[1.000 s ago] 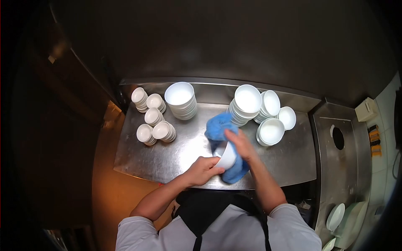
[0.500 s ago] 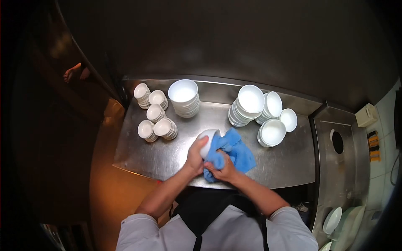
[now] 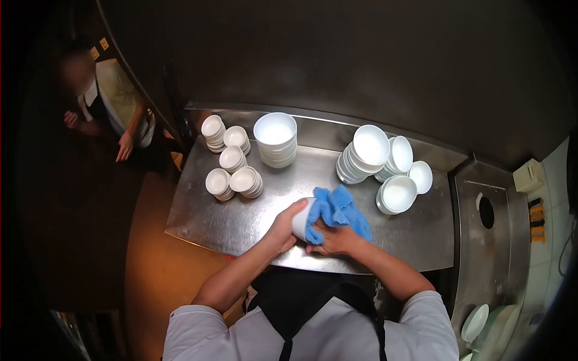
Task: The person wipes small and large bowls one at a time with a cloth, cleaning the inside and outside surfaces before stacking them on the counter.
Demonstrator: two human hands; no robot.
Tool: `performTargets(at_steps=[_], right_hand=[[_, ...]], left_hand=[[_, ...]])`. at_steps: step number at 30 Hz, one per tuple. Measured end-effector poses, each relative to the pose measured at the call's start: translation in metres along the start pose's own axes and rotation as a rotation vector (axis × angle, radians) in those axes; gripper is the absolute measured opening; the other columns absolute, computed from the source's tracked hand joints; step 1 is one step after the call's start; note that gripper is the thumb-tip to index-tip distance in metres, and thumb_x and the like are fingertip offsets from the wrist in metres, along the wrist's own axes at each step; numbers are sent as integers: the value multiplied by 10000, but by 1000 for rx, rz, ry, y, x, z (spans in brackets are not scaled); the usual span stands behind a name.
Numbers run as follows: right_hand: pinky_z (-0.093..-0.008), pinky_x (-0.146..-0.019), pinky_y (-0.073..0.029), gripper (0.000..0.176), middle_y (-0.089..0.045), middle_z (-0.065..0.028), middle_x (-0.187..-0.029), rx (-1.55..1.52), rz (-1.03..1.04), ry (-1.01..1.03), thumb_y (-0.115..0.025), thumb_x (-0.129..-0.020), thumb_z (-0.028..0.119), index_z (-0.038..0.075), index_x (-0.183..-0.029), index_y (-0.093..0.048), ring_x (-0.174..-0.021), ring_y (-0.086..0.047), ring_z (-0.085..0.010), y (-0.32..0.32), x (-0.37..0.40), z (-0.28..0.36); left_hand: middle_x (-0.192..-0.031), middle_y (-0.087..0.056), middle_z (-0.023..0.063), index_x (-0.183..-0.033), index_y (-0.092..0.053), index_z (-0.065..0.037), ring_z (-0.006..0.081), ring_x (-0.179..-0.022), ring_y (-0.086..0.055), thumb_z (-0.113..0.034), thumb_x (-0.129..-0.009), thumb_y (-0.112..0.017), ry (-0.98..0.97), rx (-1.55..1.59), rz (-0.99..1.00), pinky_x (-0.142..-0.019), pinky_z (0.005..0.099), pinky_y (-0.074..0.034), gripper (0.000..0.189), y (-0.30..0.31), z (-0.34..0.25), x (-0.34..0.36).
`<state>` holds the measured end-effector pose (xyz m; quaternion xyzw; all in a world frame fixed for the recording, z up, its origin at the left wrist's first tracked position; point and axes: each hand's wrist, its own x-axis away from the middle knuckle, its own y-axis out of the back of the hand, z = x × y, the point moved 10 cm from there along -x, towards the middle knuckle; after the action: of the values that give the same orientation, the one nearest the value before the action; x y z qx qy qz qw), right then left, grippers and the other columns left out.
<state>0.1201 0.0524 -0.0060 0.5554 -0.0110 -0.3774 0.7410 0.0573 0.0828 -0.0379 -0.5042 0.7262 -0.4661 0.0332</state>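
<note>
A white bowl is tipped on its side above the front part of the steel counter. My left hand is closed round its outer side, thumb near the rim. My right hand grips a blue cloth and presses part of it into the bowl's mouth. The rest of the cloth hangs over the back of that hand to the right. Some of my right fingers are hidden beneath cloth and bowl.
Small bowl stacks stand on the steel counter at left, beside a tall stack of larger bowls. Further bowl stacks are at right. Another person stands at far left. A sink unit adjoins the counter's right end.
The view has shifted slightly. At far left, the other person has come into fuller view; only part of a hand showed before. The cloth and my right hand have turned against the bowl.
</note>
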Motion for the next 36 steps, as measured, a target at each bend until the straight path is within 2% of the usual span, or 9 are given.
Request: performTargets(at_steps=[2, 4, 7, 12, 19, 28, 31, 34, 36], right_hand=[[-482, -1086, -345, 634, -492, -231, -1335, -360, 20, -312, -628, -889, 481, 41, -1328, -500, -1243, -457, -444, -28, 18, -17], [-419, -1047, -375, 548, -520, -196, -1301, -780, -350, -456, -545, -972, 418, -2, -1319, -488, -1217, -500, -335, -23, 9, -9], [-372, -914, -459, 401, -607, -134, -1166, -1007, -678, -674, -528, -998, 302, -28, -1224, -558, -1069, -584, -230, 6, 4, 1], [-331, -762, -510, 347, -678, -101, -984, -874, -869, -911, -598, -964, 280, -46, -1076, -641, -876, -644, -190, 32, 19, -37], [-302, -724, -509, 387, -691, -80, -922, -1204, -1124, -1172, -612, -947, 367, -11, -987, -688, -794, -639, -157, 36, 56, -53], [-323, -670, -472, 371, -661, -49, -789, -544, -1299, -1183, -603, -962, 315, -24, -826, -665, -735, -586, -141, 53, 102, -59], [-346, -723, -489, 342, -673, -78, -850, -479, -1386, -1388, -584, -969, 279, -48, -893, -651, -787, -609, -171, 60, 143, -61], [-376, -848, -489, 320, -662, -128, -1019, -517, -1318, -953, -628, -929, 259, -45, -1029, -638, -942, -619, -216, 71, 115, -31], [-404, -978, -437, 390, -607, -156, -1202, -421, -1043, -671, -668, -876, 228, -41, -1152, -605, -1106, -577, -263, 53, 77, -7]], left_hand=[[-1143, -624, 166, -1305, -494, 23, 264, -1028, -620, -351, -918, -585, -367, -465, -117, -924, 355, -484, 545, 10, -25, 4], [-1102, -607, 178, -1325, -451, 54, 272, -998, -607, -336, -838, -695, -646, -872, -217, -899, 349, -471, 670, -1, -51, 20], [-1191, -556, 212, -1327, -444, 57, 292, -1095, -563, -369, -842, -681, -983, -878, -214, -951, 373, -442, 688, -4, -58, 35], [-1252, -513, 165, -1416, -303, 35, 249, -1157, -504, -479, -1001, -480, -748, -330, 27, -1054, 346, -345, 684, -4, -35, 11], [-1262, -551, 119, -1282, -461, -10, 210, -1186, -507, -319, -982, -571, -117, -139, 253, -1065, 384, -360, 445, -7, -12, -8], [-1245, -573, 114, -1267, -464, -13, 227, -1190, -526, -262, -904, -692, -16, 1, 319, -1088, 401, -353, 495, -6, 17, -6], [-1278, -563, 117, -1297, -445, -8, 227, -1218, -512, -244, -893, -706, -55, -82, 280, -1091, 404, -353, 536, -13, 9, 8], [-1141, -628, 89, -1246, -511, 4, 177, -1063, -588, -192, -965, -616, -162, -249, 169, -979, 332, -439, 358, -2, 4, -3], [-1067, -660, 59, -1205, -567, 6, 160, -988, -614, -120, -990, -546, -247, -373, 167, -901, 297, -474, 250, -4, 7, -19]])
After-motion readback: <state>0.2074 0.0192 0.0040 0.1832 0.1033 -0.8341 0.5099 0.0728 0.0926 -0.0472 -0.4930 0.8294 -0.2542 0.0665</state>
